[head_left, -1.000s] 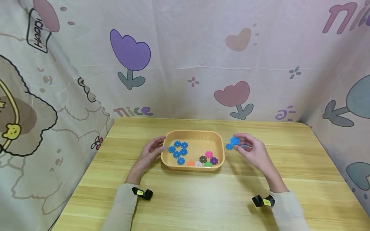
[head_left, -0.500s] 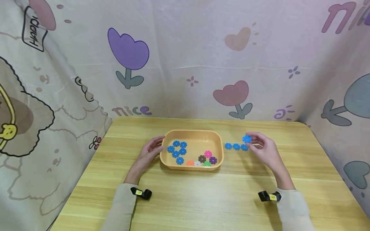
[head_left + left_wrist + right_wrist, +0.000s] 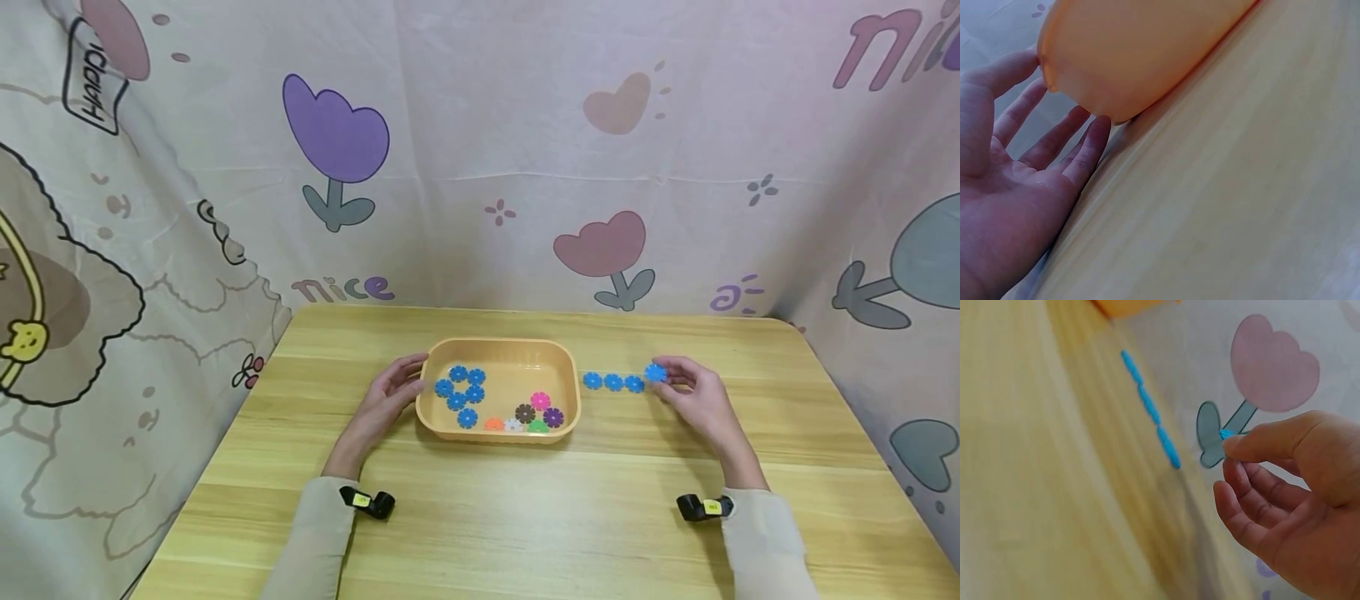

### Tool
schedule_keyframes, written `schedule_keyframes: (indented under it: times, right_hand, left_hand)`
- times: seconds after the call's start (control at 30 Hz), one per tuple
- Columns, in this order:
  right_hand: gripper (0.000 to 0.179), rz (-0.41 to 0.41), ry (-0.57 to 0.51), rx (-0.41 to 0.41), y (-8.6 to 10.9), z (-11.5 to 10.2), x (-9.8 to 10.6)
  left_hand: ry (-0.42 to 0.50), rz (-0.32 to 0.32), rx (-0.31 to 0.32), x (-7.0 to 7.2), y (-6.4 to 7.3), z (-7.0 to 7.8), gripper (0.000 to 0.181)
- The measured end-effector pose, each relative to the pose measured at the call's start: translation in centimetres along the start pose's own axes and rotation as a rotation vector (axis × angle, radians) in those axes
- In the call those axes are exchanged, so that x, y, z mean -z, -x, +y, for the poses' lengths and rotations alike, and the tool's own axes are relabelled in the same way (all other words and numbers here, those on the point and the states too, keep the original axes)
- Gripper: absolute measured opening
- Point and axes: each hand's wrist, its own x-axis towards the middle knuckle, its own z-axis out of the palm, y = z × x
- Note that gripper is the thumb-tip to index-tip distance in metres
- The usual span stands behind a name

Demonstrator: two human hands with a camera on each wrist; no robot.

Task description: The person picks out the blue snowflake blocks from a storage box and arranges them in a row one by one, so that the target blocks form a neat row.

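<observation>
My right hand pinches a blue snowflake disc between thumb and fingertips, just above the table. In the right wrist view, only a bit of that disc shows past the thumb. A row of three matching blue discs lies flat on the table to the left of the held one. Further left stands a yellow-orange plastic tray. Fingers fairly straight, my left hand touches the tray's left end; the left wrist view shows its fingertips against the outer wall.
Inside the tray, several blue discs lie at the left. Pink, brown, purple, orange, white and green ones are near its front right. The wooden table ends at a printed cloth backdrop.
My right hand has moved right, leaving discs in a row beside the tray. The third disc now lies released, and the held disc has shifted right and lower. My left hand stays put.
</observation>
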Motion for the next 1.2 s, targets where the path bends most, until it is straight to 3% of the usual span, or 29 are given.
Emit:
schedule_keyframes:
  times: [0.43,1.2]
  right_hand:
    - [0.035,-0.029,0.11,-0.048,-0.3,2.1,0.1]
    - [0.036,-0.088,0.157,-0.039,-0.2,2.4,-0.1]
  left_hand:
    - [0.004,-0.004,-0.013,-0.1,-0.1,0.2,0.05]
    - [0.008,-0.011,-0.016,0.0,-0.1,0.0,0.05]
